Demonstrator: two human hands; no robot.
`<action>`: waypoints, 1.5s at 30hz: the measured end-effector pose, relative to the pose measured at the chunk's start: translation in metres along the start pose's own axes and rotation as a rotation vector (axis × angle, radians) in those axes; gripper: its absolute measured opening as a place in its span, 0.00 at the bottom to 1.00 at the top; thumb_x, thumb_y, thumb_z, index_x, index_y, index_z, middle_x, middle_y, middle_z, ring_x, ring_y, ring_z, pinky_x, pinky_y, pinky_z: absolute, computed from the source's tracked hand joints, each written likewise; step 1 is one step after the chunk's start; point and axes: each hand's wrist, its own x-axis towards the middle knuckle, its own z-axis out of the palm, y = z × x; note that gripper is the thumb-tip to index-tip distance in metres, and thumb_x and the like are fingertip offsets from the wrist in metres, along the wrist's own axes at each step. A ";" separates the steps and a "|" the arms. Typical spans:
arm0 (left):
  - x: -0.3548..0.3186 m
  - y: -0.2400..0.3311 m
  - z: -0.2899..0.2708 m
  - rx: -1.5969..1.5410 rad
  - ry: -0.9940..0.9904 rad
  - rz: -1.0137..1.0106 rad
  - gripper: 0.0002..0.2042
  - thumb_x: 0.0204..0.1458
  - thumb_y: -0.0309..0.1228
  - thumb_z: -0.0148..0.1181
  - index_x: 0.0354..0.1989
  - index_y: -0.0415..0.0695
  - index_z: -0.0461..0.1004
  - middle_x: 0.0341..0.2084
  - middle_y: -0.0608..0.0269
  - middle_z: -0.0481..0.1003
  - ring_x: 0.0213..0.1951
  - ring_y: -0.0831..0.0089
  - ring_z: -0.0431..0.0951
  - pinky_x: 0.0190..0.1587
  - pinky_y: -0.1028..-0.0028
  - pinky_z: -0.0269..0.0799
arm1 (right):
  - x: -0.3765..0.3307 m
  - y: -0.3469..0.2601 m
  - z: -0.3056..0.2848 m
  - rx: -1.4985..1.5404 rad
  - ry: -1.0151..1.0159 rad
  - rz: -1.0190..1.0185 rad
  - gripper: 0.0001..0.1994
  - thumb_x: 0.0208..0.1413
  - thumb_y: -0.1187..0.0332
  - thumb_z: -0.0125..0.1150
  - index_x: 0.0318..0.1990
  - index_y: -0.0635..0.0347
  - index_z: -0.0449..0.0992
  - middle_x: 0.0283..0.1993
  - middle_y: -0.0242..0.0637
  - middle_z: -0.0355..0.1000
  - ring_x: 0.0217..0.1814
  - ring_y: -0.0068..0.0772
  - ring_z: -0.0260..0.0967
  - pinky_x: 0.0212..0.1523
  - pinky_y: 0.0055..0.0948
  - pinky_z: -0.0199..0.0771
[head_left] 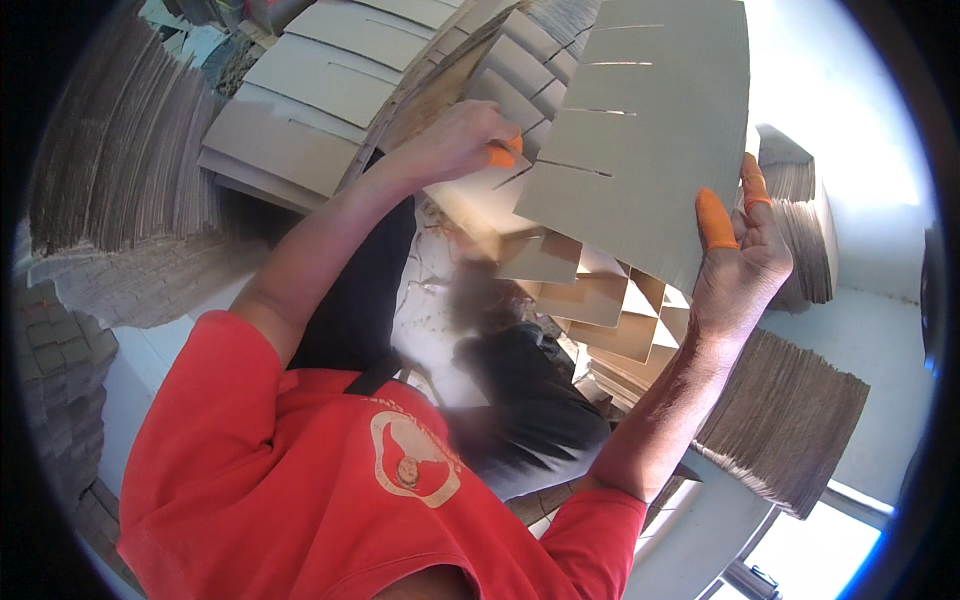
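Seen from the head camera, a person in a red T-shirt (230,490) with a pale chest print and dark trousers (530,420) holds up a large, flat cardboard sheet (660,140). The sheet is at upper right of centre, tilted, with four narrow slots reaching inward from its left edge. The right hand (745,265) grasps the sheet near its lower right corner, the thumb lying across its face and another finger at its right edge; both wear orange finger covers (716,220). The left hand (462,142), toward the top centre, has its fingers curled inward, with orange covering at the fingertips; it is beside a row of slotted cardboard strips (510,85), just left of the sheet. I cannot tell whether those fingers grip anything. Below the sheet, partly hidden by it, interlocked cardboard dividers (590,298) form open cells, lit brightly in places. More slotted cardboard pieces (320,75) lie overlapping at upper left. A tall cardboard stack (110,150) stands along the left side, and another brown stack (785,415) is beyond the right forearm, near a pale wall (880,345).
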 end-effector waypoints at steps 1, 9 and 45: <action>0.000 0.000 0.000 0.010 0.005 -0.010 0.05 0.42 0.22 0.64 0.29 0.41 0.78 0.22 0.57 0.76 0.31 0.57 0.73 0.34 0.62 0.68 | 0.000 -0.001 0.002 0.023 -0.007 0.007 0.25 0.53 0.81 0.63 0.60 0.68 0.70 0.21 0.22 0.65 0.24 0.08 0.58 0.28 0.12 0.59; 0.001 -0.003 0.003 -0.040 0.017 -0.015 0.04 0.42 0.23 0.66 0.26 0.40 0.77 0.19 0.54 0.73 0.28 0.55 0.72 0.34 0.62 0.67 | -0.001 0.004 0.029 -0.121 -0.145 0.085 0.18 0.53 0.81 0.63 0.53 0.69 0.75 0.19 0.27 0.65 0.23 0.11 0.59 0.25 0.17 0.60; 0.014 0.036 -0.002 0.392 -0.161 0.290 0.18 0.45 0.17 0.56 0.48 0.40 0.74 0.59 0.59 0.68 0.66 0.59 0.59 0.69 0.52 0.52 | -0.041 0.148 0.005 -0.866 -0.272 0.351 0.21 0.59 0.54 0.60 0.47 0.65 0.76 0.29 0.56 0.76 0.36 0.57 0.76 0.36 0.45 0.75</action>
